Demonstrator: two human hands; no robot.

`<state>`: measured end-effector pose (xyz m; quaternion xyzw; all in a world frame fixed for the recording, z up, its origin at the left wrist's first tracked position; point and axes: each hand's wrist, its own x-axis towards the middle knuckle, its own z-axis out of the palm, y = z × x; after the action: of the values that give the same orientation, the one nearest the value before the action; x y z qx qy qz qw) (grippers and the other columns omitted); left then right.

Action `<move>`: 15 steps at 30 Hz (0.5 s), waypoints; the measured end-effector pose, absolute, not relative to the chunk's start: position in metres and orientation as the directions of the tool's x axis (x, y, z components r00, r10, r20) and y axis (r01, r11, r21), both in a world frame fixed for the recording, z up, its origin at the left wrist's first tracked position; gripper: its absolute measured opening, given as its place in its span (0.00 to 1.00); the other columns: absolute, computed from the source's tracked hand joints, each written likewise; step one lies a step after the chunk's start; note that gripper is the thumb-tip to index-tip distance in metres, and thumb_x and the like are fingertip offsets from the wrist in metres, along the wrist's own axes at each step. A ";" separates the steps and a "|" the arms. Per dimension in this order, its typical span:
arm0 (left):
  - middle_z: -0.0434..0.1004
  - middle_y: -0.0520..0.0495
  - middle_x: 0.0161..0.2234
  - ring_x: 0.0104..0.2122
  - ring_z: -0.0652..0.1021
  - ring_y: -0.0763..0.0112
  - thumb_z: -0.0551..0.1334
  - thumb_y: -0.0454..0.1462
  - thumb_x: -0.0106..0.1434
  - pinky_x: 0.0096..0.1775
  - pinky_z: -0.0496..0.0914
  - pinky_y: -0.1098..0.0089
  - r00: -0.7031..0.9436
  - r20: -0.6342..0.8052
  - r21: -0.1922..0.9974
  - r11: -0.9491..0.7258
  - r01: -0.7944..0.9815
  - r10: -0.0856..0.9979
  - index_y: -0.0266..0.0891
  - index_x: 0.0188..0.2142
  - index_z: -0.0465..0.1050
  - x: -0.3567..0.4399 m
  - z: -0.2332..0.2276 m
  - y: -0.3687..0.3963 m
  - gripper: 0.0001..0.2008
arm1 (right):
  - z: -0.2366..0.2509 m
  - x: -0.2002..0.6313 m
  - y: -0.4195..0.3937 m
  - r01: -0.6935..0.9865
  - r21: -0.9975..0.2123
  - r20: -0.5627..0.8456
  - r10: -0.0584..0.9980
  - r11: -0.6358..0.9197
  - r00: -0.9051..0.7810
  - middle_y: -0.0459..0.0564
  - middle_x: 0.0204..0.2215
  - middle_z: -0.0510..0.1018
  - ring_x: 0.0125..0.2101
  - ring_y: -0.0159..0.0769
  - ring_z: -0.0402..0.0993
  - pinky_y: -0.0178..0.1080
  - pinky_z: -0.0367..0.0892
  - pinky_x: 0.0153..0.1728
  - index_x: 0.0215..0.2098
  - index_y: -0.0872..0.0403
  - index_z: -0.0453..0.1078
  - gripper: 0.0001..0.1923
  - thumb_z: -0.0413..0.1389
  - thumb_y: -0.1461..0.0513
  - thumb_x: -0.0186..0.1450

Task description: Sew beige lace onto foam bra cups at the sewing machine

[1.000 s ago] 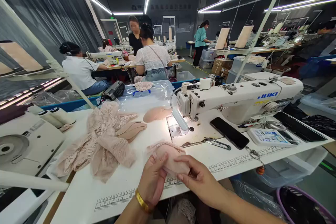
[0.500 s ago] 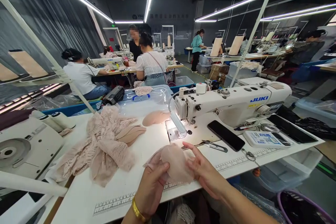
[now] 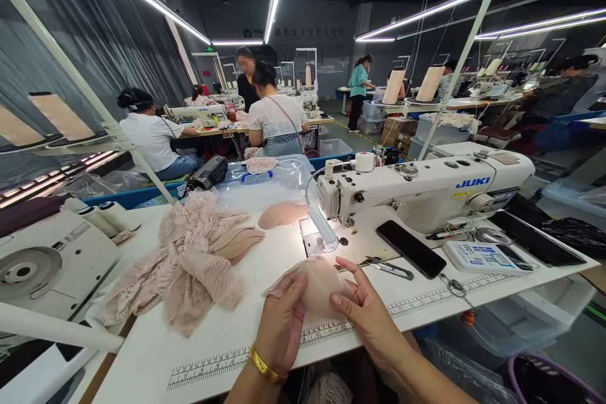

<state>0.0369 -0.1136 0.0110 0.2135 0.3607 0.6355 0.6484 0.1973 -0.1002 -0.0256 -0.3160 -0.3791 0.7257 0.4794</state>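
Here the left hand (image 3: pixel 281 322) and the right hand (image 3: pixel 367 312) both pinch a pale pink padded cup (image 3: pixel 319 287), held just above the near edge of the white table (image 3: pixel 213 341), in front of the sewing machine (image 3: pixel 426 186). It looks light, soft and springy, with a lace layer that could slip; gripping the rim with fingertips seems best. Snips (image 3: pixel 388 267) lie just to the right.

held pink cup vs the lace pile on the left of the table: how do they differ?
The pink cup is one small rounded piece, pinched between left hand and right hand. The lace pile is larger, crumpled and loose, lying untouched on the table. The cup looks smooth; the pile is openwork. Both are pale pink.
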 end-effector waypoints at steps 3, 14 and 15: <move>0.84 0.38 0.50 0.52 0.81 0.50 0.77 0.41 0.55 0.54 0.75 0.60 -0.061 -0.189 0.731 0.099 -0.675 0.980 0.37 0.46 0.85 0.038 0.011 -0.112 0.20 | -0.025 0.196 -0.100 -0.460 -0.849 -0.109 0.938 -0.260 -0.330 0.48 0.42 0.81 0.43 0.44 0.77 0.46 0.66 0.50 0.65 0.44 0.57 0.42 0.72 0.52 0.59; 0.85 0.37 0.46 0.47 0.82 0.52 0.78 0.43 0.53 0.48 0.76 0.62 -0.034 -0.262 0.749 0.181 -0.637 0.965 0.36 0.44 0.84 0.044 0.010 -0.106 0.21 | -0.020 0.203 -0.093 -0.431 -0.878 -0.049 0.934 -0.209 -0.354 0.49 0.47 0.77 0.49 0.44 0.75 0.46 0.67 0.52 0.66 0.40 0.56 0.40 0.69 0.48 0.62; 0.85 0.36 0.45 0.46 0.82 0.52 0.79 0.43 0.52 0.46 0.77 0.63 -0.020 -0.271 0.757 0.200 -0.622 0.962 0.35 0.43 0.84 0.044 0.010 -0.107 0.21 | -0.016 0.205 -0.089 -0.441 -0.873 -0.045 0.934 -0.209 -0.355 0.49 0.49 0.77 0.51 0.44 0.75 0.46 0.66 0.53 0.67 0.40 0.56 0.40 0.68 0.48 0.63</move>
<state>0.0445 -0.1068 0.0098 0.2149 0.3955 0.5948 0.6661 0.2050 -0.0890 -0.0156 -0.3035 -0.4062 0.7158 0.4801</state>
